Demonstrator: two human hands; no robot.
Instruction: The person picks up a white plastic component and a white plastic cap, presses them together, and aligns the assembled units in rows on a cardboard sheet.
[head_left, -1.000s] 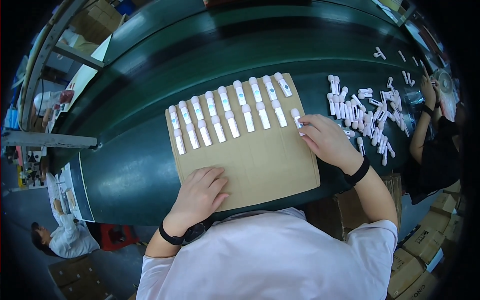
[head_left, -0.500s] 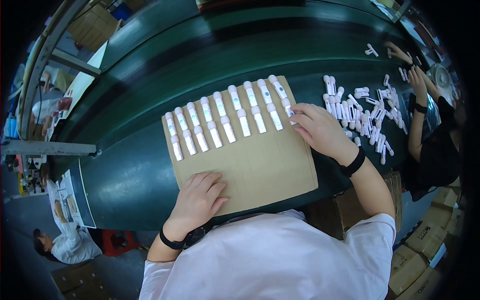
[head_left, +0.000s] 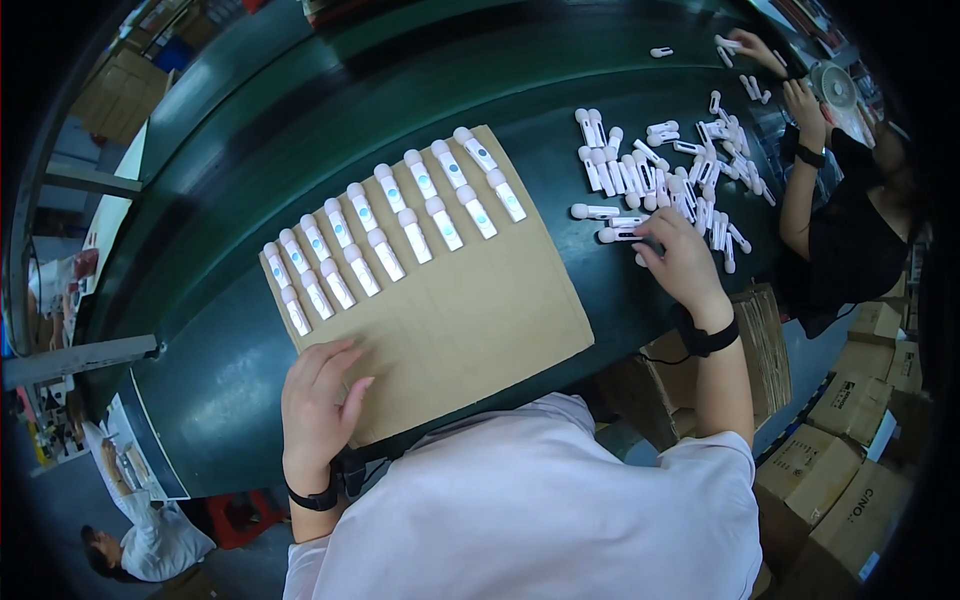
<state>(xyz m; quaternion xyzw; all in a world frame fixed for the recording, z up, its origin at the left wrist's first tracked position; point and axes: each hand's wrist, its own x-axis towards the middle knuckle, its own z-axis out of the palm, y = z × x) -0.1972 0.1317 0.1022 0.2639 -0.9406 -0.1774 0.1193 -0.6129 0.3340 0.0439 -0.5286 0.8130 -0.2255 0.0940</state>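
A brown cardboard sheet point(head_left: 470, 320) lies on the dark green table, with two rows of small white sticks with round pale-pink heads point(head_left: 414, 240) laid side by side on its far half. My left hand point(head_left: 318, 400) rests over the sheet's near left edge, fingers loosely bent and apart, holding nothing. To the right of the sheet, my right hand point(head_left: 685, 262) has thumb and fingertips closed on the end of one white stick with a round head point(head_left: 618, 235), at the near edge of a loose pile of the same sticks point(head_left: 690, 180).
Across the pile at right, a co-worker's hands point(head_left: 803, 110) are over the table, with a few loose sticks nearby. A metal frame bar point(head_left: 90, 358) juts in at left. Cardboard boxes point(head_left: 810, 465) are stacked at lower right, and another person point(head_left: 150, 535) sits at lower left.
My right hand has left the last stick in the near row and moved right to the pile, gripping another stick. My left hand has lifted slightly. The view has shifted.
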